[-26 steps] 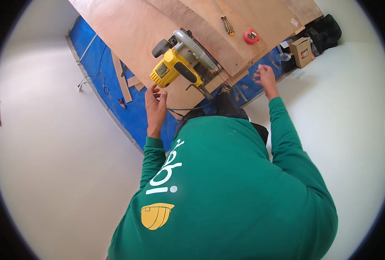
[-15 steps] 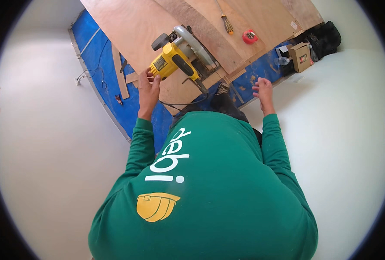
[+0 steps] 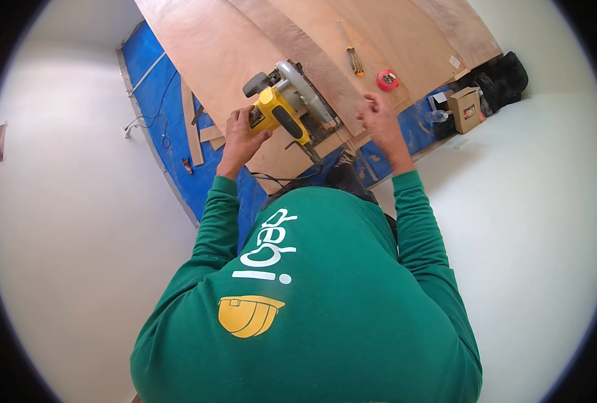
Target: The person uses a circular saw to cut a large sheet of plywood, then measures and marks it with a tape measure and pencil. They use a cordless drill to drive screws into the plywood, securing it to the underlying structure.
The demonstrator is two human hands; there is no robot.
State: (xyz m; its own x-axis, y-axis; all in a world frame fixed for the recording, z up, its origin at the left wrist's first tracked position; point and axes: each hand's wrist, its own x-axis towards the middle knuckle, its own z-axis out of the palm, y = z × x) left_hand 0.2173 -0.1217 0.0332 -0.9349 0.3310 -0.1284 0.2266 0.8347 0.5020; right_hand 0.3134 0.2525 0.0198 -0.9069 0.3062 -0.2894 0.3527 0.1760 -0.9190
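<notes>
My left hand [image 3: 243, 142] grips the rear end of a yellow and grey circular saw [image 3: 278, 111], which rests on a plywood sheet [image 3: 211, 50] near its lower edge. My right hand [image 3: 382, 126] is raised just right of the saw, fingers loosely bent and apart, holding nothing. A black power cord [image 3: 271, 177] runs below the saw. Farther up on the plywood lie a screwdriver [image 3: 355, 60] with a yellow and black handle and a red tape measure [image 3: 387, 80].
Blue floor covering [image 3: 147, 60] surrounds the plywood, with wood offcuts [image 3: 192, 134] and cables at the left. A cardboard box [image 3: 465, 109], a plastic bottle [image 3: 438, 115] and a black bag [image 3: 506, 70] sit at the right. White walls [image 3: 77, 201] flank both sides.
My left hand has closed onto the saw's rear end. My right hand has moved up and leftward, closer to the saw.
</notes>
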